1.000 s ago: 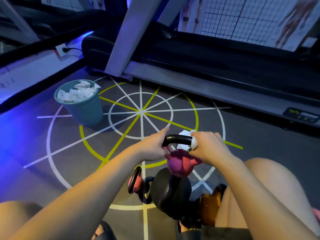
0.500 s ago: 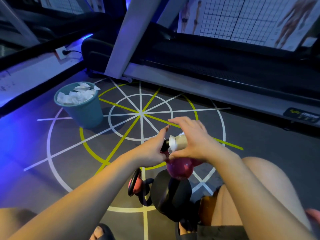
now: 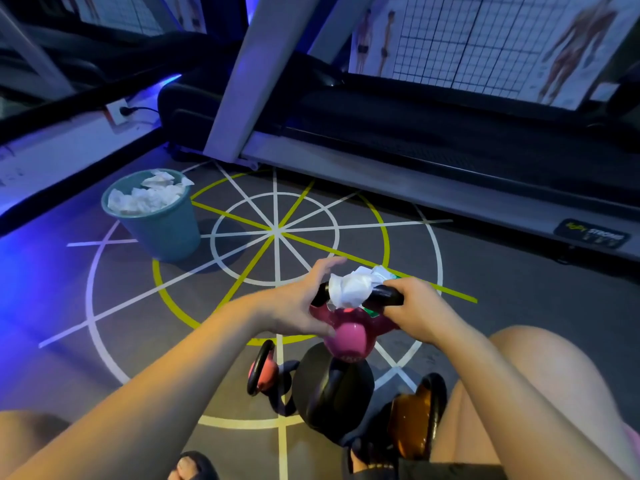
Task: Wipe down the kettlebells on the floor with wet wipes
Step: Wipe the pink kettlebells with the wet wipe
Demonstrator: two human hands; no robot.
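Pink kettlebell (image 3: 349, 337) is held up off the floor (image 3: 502, 289), handle partly hidden under a white wipe (image 3: 349, 289). Right hand (image 3: 415, 306) grip clamped round the handle end; left hand (image 3: 298, 306) fingers apart, against the bell's side. Black kettlebell (image 3: 332, 389) below (top covered), orange kettlebell (image 3: 415, 424) partly behind the leg (image 3: 536, 393). Bin (image 3: 162, 230) well left, floor markings showing between.

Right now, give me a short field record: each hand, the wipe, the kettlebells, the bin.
left hand: open, fingers straight, against the left side of the pink kettlebell
right hand: grips the right end of the black handle
wipe: crumpled, white, draped over the handle between the hands
others nearer the person: black kettlebell, orange kettlebell, small red kettlebell
bin: teal, far left on the floor, holds used wipes
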